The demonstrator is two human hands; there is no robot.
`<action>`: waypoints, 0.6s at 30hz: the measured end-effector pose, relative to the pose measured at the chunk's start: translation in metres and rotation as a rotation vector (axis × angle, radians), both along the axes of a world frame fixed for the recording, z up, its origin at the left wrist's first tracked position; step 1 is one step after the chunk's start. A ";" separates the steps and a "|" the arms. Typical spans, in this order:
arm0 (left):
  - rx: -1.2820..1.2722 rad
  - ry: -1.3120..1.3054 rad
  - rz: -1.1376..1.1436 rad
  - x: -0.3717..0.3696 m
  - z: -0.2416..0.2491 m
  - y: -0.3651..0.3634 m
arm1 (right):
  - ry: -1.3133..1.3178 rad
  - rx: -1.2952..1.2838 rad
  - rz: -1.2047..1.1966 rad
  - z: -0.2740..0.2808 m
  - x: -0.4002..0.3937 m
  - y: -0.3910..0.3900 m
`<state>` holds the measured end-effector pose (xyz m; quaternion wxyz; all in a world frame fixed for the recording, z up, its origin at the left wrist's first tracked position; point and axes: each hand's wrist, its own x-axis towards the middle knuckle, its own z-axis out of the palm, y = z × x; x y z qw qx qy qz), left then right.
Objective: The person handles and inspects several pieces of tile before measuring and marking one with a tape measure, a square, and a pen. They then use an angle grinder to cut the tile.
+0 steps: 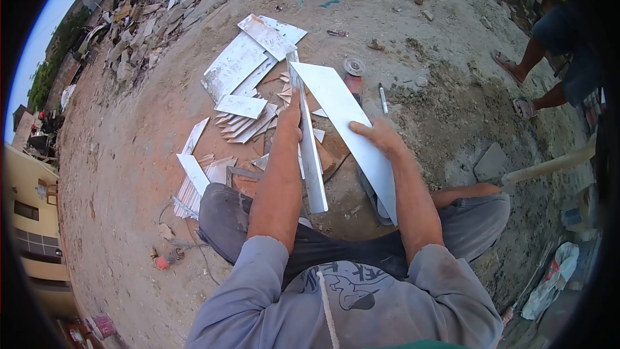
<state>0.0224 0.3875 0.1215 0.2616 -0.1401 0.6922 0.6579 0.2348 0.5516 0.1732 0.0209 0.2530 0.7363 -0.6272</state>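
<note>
My left hand (290,119) is closed on a long narrow tile strip (312,165), which is tilted nearly edge-on to me. My right hand (381,138) grips a long white tile piece (339,106) with a slanted end, thumb on its face and fingers hidden beneath. The two pieces come close at their far ends and spread apart toward me. Behind the white piece lies what looks like an angle grinder (353,83), its disc (354,66) facing up. A marker pen (383,99) rests to its right on the dirt.
Large white tiles (236,64) lie ahead, with a stack of cut tiles (240,106) nearer. More cut strips (193,174) sit by my left knee. A red-handled tool (337,33) lies farther off. At right is another person's sandalled foot (524,108). Rubble (139,35) fills the far left.
</note>
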 end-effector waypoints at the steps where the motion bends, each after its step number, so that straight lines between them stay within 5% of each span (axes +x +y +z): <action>1: 0.007 -0.008 -0.015 -0.005 -0.008 0.000 | 0.000 0.009 0.006 0.000 -0.001 -0.001; 11: -0.023 -0.036 -0.141 -0.011 -0.019 -0.001 | -0.022 0.030 0.030 0.003 -0.002 -0.008; 18: -0.028 -0.042 -0.071 0.015 0.016 0.001 | 0.013 0.059 0.023 -0.005 -0.009 -0.007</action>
